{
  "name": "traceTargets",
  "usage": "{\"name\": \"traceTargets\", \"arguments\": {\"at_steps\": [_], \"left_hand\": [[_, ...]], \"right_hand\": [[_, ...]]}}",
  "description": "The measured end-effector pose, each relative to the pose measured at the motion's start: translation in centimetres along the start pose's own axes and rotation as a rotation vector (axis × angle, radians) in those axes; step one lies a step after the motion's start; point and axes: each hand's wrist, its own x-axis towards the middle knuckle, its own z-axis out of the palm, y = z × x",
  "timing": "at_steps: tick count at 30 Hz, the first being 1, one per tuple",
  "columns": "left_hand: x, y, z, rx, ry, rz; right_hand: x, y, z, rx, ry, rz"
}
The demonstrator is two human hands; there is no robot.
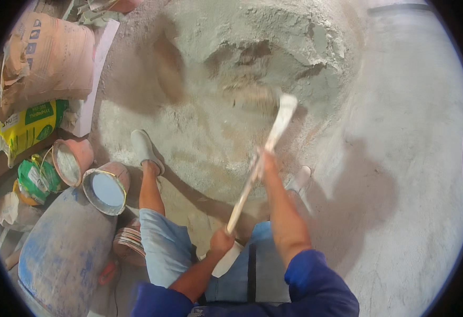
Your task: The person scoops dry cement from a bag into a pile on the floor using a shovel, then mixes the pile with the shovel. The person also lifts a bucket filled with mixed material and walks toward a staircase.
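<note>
A long-handled hoe point(247, 186) slants across the view, its handle pale and dusty. My left hand point(221, 240) is wrapped round the handle's lower end, near my lap. Further up, my right hand point(264, 161) grips the same handle; motion blurs it a little. The hoe's whitish head point(287, 103) is at the front of a mound of grey-green powder point(215, 31). Its blade side is smeared by motion, so I cannot tell how deep it sits. My feet, in pale shoes point(146, 150), stand apart at the near edge of the powder.
At the left are a large paper sack point(57, 58), a yellow and green bag point(30, 127), a bucket with pale contents point(72, 161), a bucket of liquid point(106, 190), stacked buckets point(131, 244) and a dusty blue barrel point(67, 253). Smooth grey floor point(411, 158) extends at the right.
</note>
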Motion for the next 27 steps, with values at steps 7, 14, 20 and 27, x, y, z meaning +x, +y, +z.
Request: {"name": "traceTargets", "arguments": {"at_steps": [7,14,20,27], "left_hand": [[-3.5,-7.0,1.1,0.188,-0.345,-0.109],[9.1,4.3,-8.6,0.175,0.18,0.236],[8.1,7.9,-10.2,0.062,0.257,0.071],[-0.1,0.1,-3.1,-0.016,0.073,-0.03]], "right_hand": [[-12.1,5.2,-5.6,0.096,-0.12,-0.001],[-9.4,-12.0,4.3,0.524,-0.481,-0.274],[-1.2,-12.8,15.4,0.061,-0.252,-0.211],[-0.9,-0.3,6.5,0.039,-0.281,0.097]]}}
